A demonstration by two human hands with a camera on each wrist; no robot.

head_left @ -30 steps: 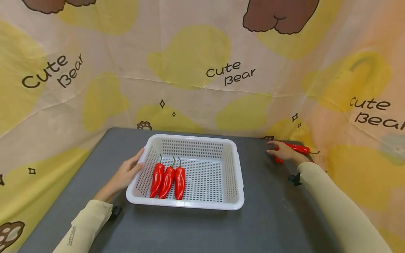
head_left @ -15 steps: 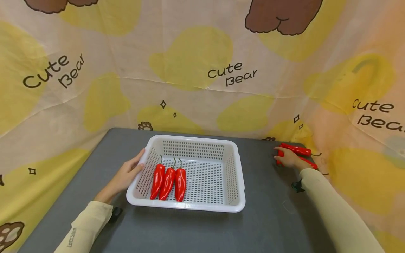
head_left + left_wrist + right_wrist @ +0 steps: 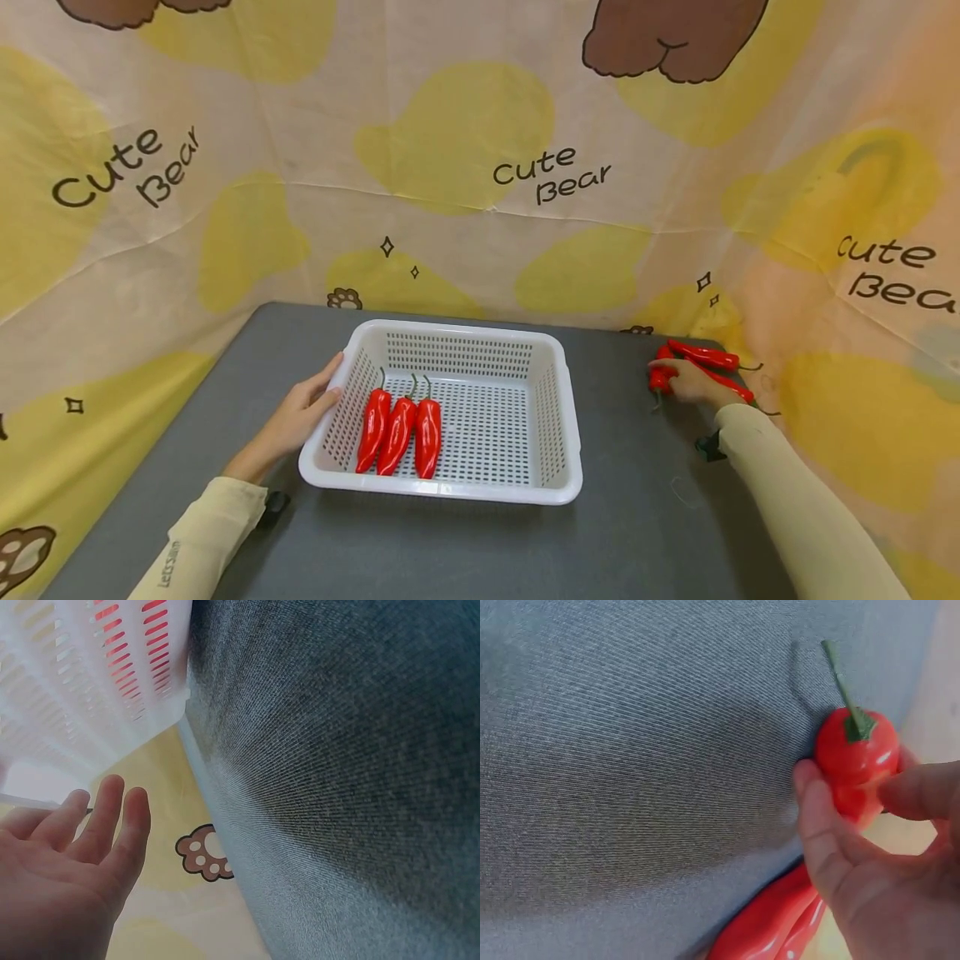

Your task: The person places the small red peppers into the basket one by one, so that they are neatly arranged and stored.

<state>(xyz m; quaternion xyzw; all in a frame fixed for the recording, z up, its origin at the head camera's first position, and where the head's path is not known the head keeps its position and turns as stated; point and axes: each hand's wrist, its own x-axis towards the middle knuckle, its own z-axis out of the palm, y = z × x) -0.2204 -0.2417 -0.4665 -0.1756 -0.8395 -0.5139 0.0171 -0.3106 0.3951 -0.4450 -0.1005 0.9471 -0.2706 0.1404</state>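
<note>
My left hand point(image 3: 303, 404) holds the left rim of a white perforated plastic basket point(image 3: 558, 417), thumb at the rim. In the left wrist view its other fingers point(image 3: 135, 814) extend beside the basket's outer wall. Three red chili peppers point(image 3: 427, 437) lie side by side in the basket's left half, green stems toward the far side. At the far right, my right hand point(image 3: 693, 383) pinches a red chili pepper point(image 3: 855, 754) just below its green stem, thumb on one side and fingers on the other. The stem points toward the near side of the table.
Two more red chili peppers point(image 3: 705, 357) lie behind and beside the right hand, near the table's far right corner. The dark grey table point(image 3: 622, 500) is backed by a patterned cloth point(image 3: 450, 133) along its far and side edges.
My right hand has come down among the peppers at the right, drawn slightly toward me, and taken hold of one. The left hand and basket have stayed in place.
</note>
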